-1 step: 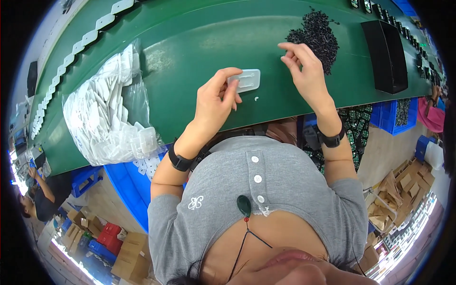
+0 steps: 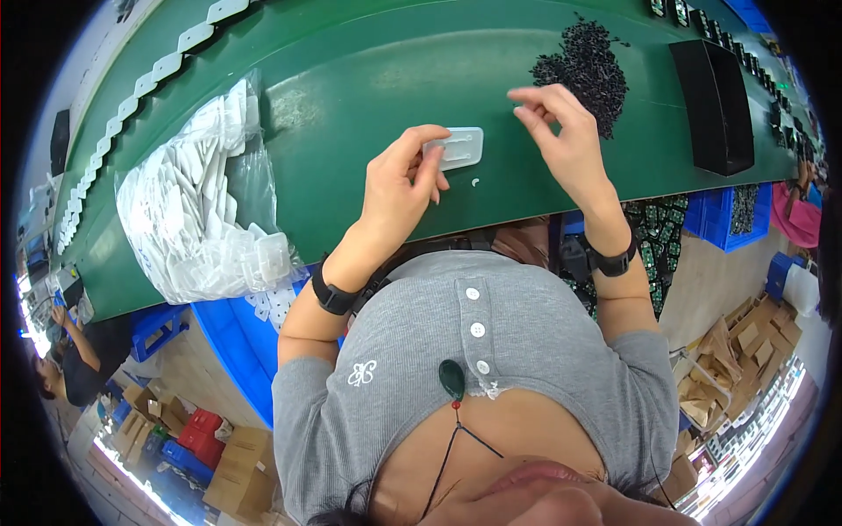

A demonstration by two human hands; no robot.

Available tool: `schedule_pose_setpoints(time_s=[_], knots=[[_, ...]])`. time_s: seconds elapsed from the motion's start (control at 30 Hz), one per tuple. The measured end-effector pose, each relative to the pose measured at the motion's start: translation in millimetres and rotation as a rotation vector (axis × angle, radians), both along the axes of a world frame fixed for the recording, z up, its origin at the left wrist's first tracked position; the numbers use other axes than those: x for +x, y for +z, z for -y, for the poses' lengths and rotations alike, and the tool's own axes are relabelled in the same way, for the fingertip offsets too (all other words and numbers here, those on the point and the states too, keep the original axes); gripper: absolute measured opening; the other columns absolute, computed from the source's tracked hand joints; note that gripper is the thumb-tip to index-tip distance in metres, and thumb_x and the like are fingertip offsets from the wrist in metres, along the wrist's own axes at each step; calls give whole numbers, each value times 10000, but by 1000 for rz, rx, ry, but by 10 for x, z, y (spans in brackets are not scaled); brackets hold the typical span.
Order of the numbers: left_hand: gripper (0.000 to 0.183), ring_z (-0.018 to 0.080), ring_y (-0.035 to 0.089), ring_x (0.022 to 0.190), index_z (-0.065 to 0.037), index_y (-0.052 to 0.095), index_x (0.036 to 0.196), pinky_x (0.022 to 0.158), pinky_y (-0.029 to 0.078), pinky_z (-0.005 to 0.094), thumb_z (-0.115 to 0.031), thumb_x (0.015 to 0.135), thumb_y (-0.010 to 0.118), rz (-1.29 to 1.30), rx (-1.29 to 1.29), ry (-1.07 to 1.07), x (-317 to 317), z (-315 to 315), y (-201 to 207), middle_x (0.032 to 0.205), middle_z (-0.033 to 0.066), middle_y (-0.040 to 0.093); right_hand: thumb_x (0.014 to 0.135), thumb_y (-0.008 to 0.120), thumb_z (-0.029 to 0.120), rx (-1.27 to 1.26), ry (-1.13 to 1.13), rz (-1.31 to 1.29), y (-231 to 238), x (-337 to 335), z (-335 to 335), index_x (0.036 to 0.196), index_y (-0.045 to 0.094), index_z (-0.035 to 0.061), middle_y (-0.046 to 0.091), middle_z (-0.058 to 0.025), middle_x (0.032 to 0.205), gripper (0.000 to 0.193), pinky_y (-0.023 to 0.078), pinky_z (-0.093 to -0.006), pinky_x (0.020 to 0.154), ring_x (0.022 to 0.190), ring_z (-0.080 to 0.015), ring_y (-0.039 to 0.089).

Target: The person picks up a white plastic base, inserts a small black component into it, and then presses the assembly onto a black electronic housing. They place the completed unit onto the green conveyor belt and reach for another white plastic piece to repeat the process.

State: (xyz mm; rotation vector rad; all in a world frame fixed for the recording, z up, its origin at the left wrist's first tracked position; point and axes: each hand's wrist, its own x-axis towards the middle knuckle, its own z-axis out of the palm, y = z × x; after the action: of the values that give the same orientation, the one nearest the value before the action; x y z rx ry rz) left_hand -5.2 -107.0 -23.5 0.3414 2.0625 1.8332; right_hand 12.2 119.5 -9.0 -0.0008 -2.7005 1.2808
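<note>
My left hand [image 2: 399,180] grips the near-left end of a small translucent white plastic cover [image 2: 463,147] with rounded corners, its thumb and index finger closed on it. The cover rests at or just over the green tabletop [image 2: 368,79]; which of the two I cannot tell. To its right, my right hand [image 2: 564,131] hovers with the thumb and index tips a little apart and nothing visible between them; the other fingers are curled. Just beyond that hand lies a pile of small black parts [image 2: 583,74]. A tiny white crescent-shaped piece [image 2: 475,182] lies below the cover.
On the left, a clear bag [image 2: 197,202] spills many white plastic pieces. A row of white plates [image 2: 145,85] runs along the far left. A black open box [image 2: 715,105] stands at the right. Blue bins [image 2: 728,219] sit below the table edge.
My right hand has shifted very slightly left and toward me, its index fingertip now nearer the thumb. The left hand and the cover have barely moved.
</note>
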Motion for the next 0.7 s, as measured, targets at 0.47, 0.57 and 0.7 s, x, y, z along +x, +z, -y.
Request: schedule_pose_setpoints(time_s=[0.47,0.57,0.7], knots=[[182,299,619,686,-42,621,987,559,510,363,-28,815,677,-558,-190,45,-88,-97,-58,834,115,612,889,656,34,-1002,7,253,-79,78,564,947,611,14,587,-16,955,76,450,-221,735,836,-84,555],[149,295,618,667,-43,625,960,548,506,362,-31,818,669,-601,-239,25,-80,-64,-59,819,104,605,887,659,38,-854,26,208,-113,105,575,925,618,11,584,-18,941,63,440,-209,712,808,-74,544],[131,255,641,657,-32,632,964,543,522,333,-2,837,649,-604,-261,-11,-73,-38,-80,839,98,623,879,667,39,-573,29,131,-68,135,575,903,624,9,576,-12,913,59,427,-201,686,782,-67,531]])
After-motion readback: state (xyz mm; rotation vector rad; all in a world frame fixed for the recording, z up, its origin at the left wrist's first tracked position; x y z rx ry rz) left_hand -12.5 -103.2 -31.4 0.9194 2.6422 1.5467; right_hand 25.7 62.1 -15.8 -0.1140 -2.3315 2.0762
